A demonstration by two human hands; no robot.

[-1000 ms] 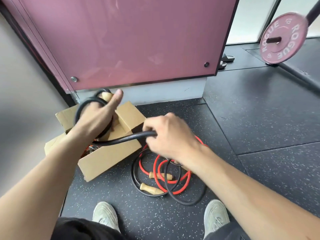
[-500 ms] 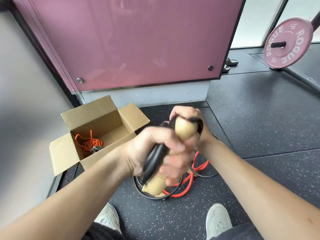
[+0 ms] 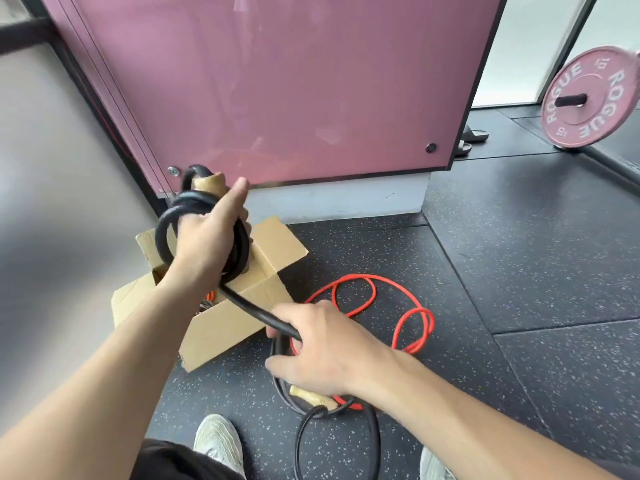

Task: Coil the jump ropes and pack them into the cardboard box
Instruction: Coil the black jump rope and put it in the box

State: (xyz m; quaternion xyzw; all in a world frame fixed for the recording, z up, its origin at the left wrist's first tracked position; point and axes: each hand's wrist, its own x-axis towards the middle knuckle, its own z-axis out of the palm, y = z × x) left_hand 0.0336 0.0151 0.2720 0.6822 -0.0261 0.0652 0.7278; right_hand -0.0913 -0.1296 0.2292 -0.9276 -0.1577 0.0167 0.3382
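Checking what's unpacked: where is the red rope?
In the head view, the red rope lies loose on the floor, right of the cardboard box, beyond the right hand.

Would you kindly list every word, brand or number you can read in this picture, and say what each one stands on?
"ROGUE": white letters on the left half of the pink weight plate.
"ROGUE": the same word again on the plate's right half.
Small white marks at the plate's top and bottom, possibly "10": too small and blurred to read with certainty.
No other text is visible.
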